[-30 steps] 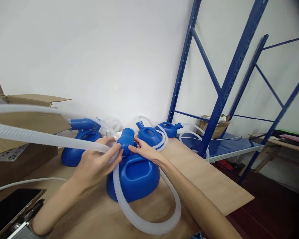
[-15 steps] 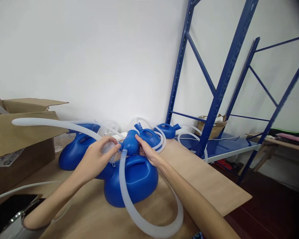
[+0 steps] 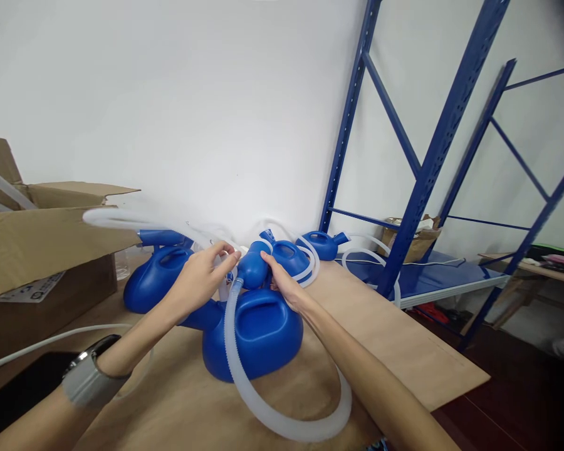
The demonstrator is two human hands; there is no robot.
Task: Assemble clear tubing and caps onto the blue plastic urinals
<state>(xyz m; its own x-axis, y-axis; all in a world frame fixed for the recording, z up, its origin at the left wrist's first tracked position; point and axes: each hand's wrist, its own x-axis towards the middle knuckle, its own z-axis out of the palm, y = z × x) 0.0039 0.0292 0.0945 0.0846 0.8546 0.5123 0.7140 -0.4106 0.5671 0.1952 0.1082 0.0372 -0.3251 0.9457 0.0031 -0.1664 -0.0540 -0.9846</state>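
Note:
My right hand [image 3: 284,285] holds a rounded blue plastic funnel piece [image 3: 253,268] above a blue jug with a moulded handle [image 3: 256,351]. A ribbed translucent hose [image 3: 232,351] is joined to the funnel piece's near end and loops down in front of the jug. My left hand [image 3: 209,272] is closed in a pinch at the funnel piece's left side; what its fingers grip is hidden. Behind that hand runs another pale hose [image 3: 122,219], blurred at its far left end. The jug lies on the brown tabletop, its neck pointing left.
Other blue jugs stand left [image 3: 155,279] and behind [image 3: 289,257], with another by the rack [image 3: 320,244]. An open cardboard box [image 3: 47,247] with hoses occupies the left side. A blue metal rack [image 3: 407,219] rises at right. A dark flat object [image 3: 23,388] lies lower left.
The view has shifted slightly, so most things sit further right. The pale hose end at left has swung right and blurred. My right hand keeps its hold on the funnel piece.

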